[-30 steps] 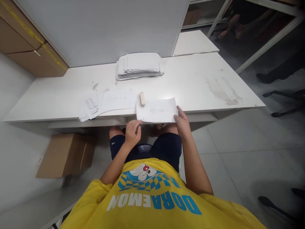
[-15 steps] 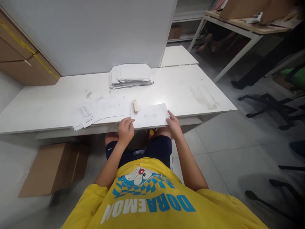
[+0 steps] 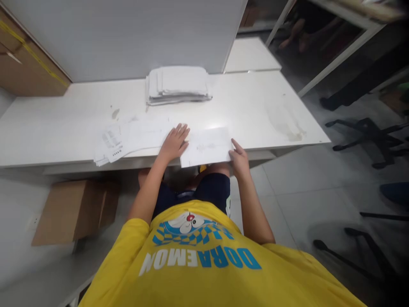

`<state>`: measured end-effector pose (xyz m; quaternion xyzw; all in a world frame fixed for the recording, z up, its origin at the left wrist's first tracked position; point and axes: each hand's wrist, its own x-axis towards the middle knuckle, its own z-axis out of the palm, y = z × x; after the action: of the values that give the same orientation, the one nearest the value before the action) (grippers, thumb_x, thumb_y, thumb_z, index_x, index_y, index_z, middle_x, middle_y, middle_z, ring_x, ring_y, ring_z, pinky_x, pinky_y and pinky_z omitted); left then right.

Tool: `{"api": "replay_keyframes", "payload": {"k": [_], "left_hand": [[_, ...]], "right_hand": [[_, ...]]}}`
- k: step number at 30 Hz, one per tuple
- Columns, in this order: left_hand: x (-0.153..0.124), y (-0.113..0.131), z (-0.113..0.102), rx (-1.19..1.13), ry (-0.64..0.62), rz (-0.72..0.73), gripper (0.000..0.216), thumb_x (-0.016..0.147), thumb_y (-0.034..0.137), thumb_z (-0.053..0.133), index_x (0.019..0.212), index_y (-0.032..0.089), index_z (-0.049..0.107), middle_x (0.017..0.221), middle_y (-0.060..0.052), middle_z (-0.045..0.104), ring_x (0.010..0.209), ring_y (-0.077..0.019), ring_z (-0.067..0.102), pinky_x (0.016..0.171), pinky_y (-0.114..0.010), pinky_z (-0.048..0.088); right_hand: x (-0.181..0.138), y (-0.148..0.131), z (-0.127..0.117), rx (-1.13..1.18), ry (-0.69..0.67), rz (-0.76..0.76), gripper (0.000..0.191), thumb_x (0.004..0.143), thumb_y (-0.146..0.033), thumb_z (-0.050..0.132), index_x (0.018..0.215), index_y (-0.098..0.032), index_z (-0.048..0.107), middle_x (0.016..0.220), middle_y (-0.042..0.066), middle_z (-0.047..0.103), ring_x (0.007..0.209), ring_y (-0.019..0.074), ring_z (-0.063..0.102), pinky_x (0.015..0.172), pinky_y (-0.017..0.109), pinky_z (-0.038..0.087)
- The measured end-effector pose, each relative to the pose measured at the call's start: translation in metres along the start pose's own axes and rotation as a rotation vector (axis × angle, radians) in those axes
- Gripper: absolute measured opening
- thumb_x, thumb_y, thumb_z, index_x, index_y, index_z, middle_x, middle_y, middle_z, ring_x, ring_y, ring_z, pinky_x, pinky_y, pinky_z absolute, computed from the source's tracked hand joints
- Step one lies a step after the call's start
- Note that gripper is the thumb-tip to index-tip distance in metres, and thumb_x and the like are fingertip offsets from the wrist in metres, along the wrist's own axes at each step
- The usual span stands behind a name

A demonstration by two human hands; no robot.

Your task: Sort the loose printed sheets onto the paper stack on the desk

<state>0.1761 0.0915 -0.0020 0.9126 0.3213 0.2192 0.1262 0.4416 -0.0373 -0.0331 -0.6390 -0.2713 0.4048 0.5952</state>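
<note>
A white printed sheet of paper (image 3: 209, 147) lies at the table's front edge, its near side slightly over the edge. My left hand (image 3: 174, 143) rests palm down at the sheet's left side, fingers stretched out. The small cream block seen there earlier is hidden, and I cannot tell whether the hand holds it. At the sheet's right edge, my right hand (image 3: 239, 160) grips the paper between thumb and fingers. Several loose printed papers (image 3: 137, 137) spread out to the left of my left hand.
A thick stack of white papers (image 3: 182, 83) sits at the back against a grey panel (image 3: 143, 38). Cardboard boxes stand at the table's left end (image 3: 35, 64) and below it (image 3: 64, 209). Chair bases (image 3: 370, 140) and another person's legs are on the right.
My left hand has moved up from the sheet's lower left corner and now covers the spot of the cream block. My right hand stays at the right edge. The view has tilted down.
</note>
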Motion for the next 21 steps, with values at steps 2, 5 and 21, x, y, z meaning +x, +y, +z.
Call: {"api": "replay_keyframes", "payload": {"k": [2,5,21], "left_hand": [[0.001,0.000,0.006,-0.057,0.018,0.008,0.064,0.096,0.057,0.040,0.148,0.019,0.042,0.160,-0.012,0.037,0.153,-0.0319,0.021,0.124,-0.052,0.017],[0.004,-0.002,0.012,-0.120,0.021,-0.024,0.068,0.095,0.064,0.040,0.149,0.022,0.041,0.161,-0.010,0.035,0.154,-0.0303,0.019,0.125,-0.052,0.013],[0.009,-0.005,0.018,-0.199,-0.013,-0.059,0.068,0.096,0.060,0.038,0.149,0.017,0.041,0.159,-0.012,0.037,0.153,-0.0329,0.022,0.124,-0.052,0.020]], "right_hand": [[0.005,0.004,-0.007,-0.028,-0.013,-0.039,0.075,0.068,-0.032,0.062,0.142,-0.023,0.055,0.131,0.008,0.065,0.113,0.0231,0.063,0.090,0.036,0.056],[0.010,0.008,-0.018,-0.091,-0.048,-0.081,0.071,0.073,-0.035,0.063,0.143,-0.027,0.053,0.129,0.006,0.066,0.116,0.0252,0.062,0.089,0.040,0.056],[0.039,0.001,-0.036,-0.132,-0.195,-0.080,0.059,0.079,-0.026,0.062,0.138,-0.030,0.058,0.129,0.005,0.065,0.125,0.0304,0.057,0.091,0.050,0.056]]}}
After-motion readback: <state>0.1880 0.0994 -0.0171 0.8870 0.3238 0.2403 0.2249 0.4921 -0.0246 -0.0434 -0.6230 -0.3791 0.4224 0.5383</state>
